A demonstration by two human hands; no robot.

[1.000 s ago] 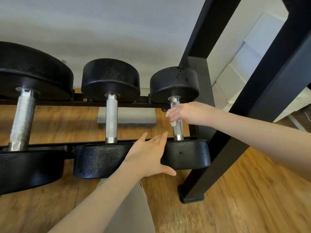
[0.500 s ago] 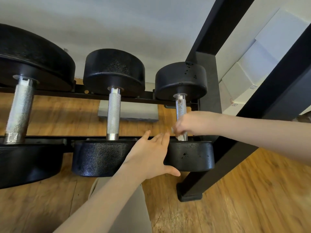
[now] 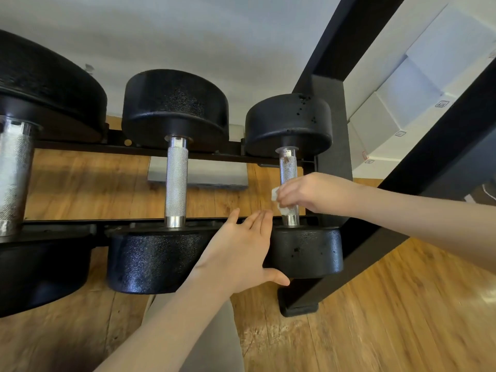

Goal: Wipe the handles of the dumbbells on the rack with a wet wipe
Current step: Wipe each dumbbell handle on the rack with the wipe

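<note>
At the black steel rack's (image 3: 80, 151) right end, the left hand (image 3: 239, 253) lies flat, fingers straight, against the small black dumbbell's near head (image 3: 308, 253). The right hand (image 3: 308, 194) clamps the white wet wipe (image 3: 276, 198) round its rust-flecked knurled chrome handle (image 3: 287, 167). Wiping is underway; next, probably the upper stretch, then the middle dumbbell's handle (image 3: 176, 181).

You see a black rack (image 3: 204, 154) standing on the wood floor (image 3: 402, 318); three dumbbells lie across its rails, the smallest (image 3: 290, 124) nearest its upright post (image 3: 332, 124).
</note>
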